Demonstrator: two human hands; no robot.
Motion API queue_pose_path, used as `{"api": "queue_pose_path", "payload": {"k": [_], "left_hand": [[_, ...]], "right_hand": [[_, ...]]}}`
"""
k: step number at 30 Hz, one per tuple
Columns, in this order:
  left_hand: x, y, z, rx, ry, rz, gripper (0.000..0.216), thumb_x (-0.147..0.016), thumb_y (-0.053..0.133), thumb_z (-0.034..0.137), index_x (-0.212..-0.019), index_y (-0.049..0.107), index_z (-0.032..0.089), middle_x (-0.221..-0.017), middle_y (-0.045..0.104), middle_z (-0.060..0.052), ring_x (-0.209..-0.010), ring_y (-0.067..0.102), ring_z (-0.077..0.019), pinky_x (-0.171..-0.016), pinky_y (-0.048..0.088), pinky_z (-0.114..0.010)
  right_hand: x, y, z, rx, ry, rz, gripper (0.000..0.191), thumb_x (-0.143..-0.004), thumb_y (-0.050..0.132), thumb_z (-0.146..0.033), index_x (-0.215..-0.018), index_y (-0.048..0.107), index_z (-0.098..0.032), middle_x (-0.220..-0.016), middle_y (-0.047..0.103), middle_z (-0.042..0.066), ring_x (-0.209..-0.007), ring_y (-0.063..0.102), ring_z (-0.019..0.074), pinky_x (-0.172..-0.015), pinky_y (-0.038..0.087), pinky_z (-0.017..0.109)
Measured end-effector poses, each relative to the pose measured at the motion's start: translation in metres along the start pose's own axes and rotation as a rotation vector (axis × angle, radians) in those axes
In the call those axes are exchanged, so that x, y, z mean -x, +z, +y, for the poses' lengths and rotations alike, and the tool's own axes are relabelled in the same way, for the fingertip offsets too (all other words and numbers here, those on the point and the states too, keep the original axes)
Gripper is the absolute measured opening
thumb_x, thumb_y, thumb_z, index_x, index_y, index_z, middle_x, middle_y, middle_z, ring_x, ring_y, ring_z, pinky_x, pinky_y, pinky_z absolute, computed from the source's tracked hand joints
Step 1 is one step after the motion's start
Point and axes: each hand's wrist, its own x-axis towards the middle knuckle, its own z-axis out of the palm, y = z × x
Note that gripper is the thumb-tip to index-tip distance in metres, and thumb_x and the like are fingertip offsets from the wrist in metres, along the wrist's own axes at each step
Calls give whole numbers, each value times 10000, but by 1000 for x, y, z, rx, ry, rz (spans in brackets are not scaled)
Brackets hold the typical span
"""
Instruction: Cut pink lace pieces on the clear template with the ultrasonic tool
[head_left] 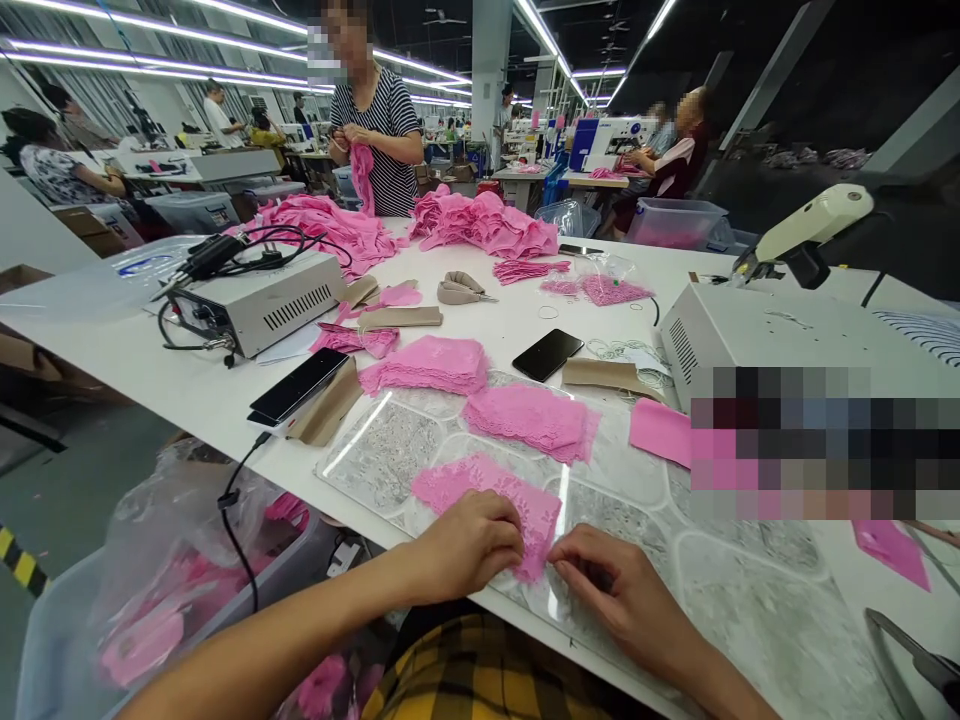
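Note:
A pink lace fabric piece (491, 485) lies nearest me on a grey marble-patterned board (637, 515). My left hand (476, 545) rests over its lower part, fingers curled and closed on the lace. Just beyond the lace's right edge is my right hand (619, 580), its thumb and forefinger pinched close together. Whether anything is between those fingertips I cannot make out. Behind the lace piece sits a stack of pink lace pieces (529, 420), and farther back another pink stack (427, 365). A plain pink piece (660, 432) lies to the right.
Two phones (547, 355) (300, 385), brown strips (611, 375) and tan-handled snips (461, 288) are on the white table. Grey machine boxes (277, 300) (810, 335) stand left and right. Dark scissors (919, 650) lie at right. A person (379, 120) stands opposite behind pink heaps (487, 222).

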Motion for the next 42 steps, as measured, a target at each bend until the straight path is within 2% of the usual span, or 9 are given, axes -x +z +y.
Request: {"api": "queue_pose_path", "payload": {"k": [11,20,29,33,38,42], "left_hand": [[-8,-9,-1,231,-140,13,135,-890,617,173,-765,657,144,-852,663,-35,-802,633,-132,-752,501,-212],[-8,-8,-1,258,-148,36,128,-886,615,162,-766,655,143,-816,654,-27,-772,619,-130,-736,490,-212],[2,2,4,108,-50,85,77,-876,664,171,-807,699,179,-954,667,-36,-917,612,-172,-868,443,-289],[8,5,4,30,22,67,86,-898,632,182,-853,704,197,-1035,668,-50,-977,604,-190,-922,420,-330],[21,-10,-5,-136,158,120,139,-958,540,195,-974,678,191,-1117,667,-84,-1041,602,-197,-940,433,-346],[39,-30,-26,-231,129,175,158,-968,518,189,-1038,660,185,-1161,652,-100,-1093,596,-215,-967,436,-377]], "right_hand": [[2,-2,2,-8,16,85,229,-914,506,-319,-813,682,-213,-718,622,16,-610,550,133,-567,441,253],[3,-1,4,32,5,90,192,-912,505,-271,-838,672,-213,-740,611,19,-615,543,132,-575,445,256],[4,1,4,121,-52,38,185,-906,487,-188,-875,665,-226,-774,603,12,-617,537,123,-566,422,245],[8,4,3,154,-93,-11,194,-916,466,-172,-899,650,-230,-820,614,21,-633,558,120,-563,423,237],[8,15,-1,210,-198,-3,170,-907,485,-149,-957,633,-217,-844,630,33,-650,596,122,-584,464,232],[5,26,-2,345,-296,50,167,-873,518,-127,-956,628,-220,-840,649,40,-728,642,170,-619,500,267]]}}
